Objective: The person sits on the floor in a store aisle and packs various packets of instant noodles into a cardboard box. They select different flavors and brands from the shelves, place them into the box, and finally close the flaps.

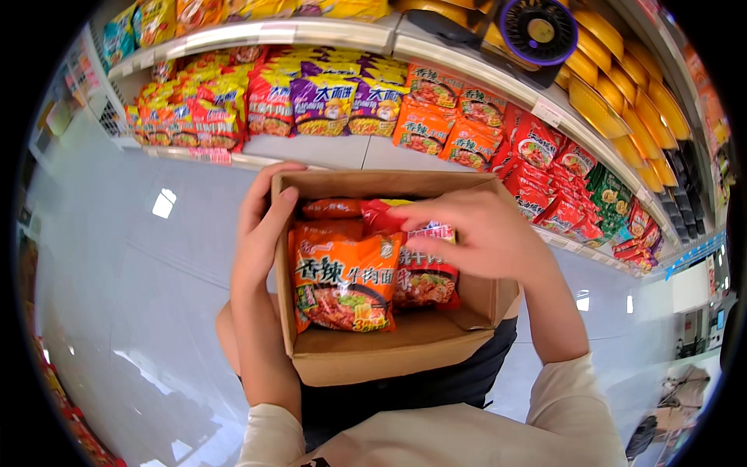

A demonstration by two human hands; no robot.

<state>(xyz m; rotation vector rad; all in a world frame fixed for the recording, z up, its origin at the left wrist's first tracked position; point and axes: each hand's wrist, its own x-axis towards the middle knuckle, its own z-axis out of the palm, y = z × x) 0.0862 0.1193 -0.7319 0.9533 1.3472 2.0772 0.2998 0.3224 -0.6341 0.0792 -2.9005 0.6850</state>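
Note:
A cardboard box [385, 353] rests open-topped on my lap. My left hand [268, 216] grips its left wall, with the thumb bent over the rim. Inside lie an orange instant noodle packet [345, 286] at the front left and a red noodle packet [425, 286] beside it on the right. More orange packets [332, 208] are partly covered behind them. Over the right half of the box is my right hand [478, 233], slightly blurred, thumb and fingers apart around the top of the red packets. Its palm hides part of them; contact is unclear.
A low shelf [327, 150] ahead holds purple noodle packets [323, 105], orange packets [423, 128] and red packets [534, 146]. The upper shelf edge [262, 38] overhangs them. A small fan [538, 29] and stacked yellow trays [624, 87] stand above right. Shiny floor tiles [152, 280] surround me.

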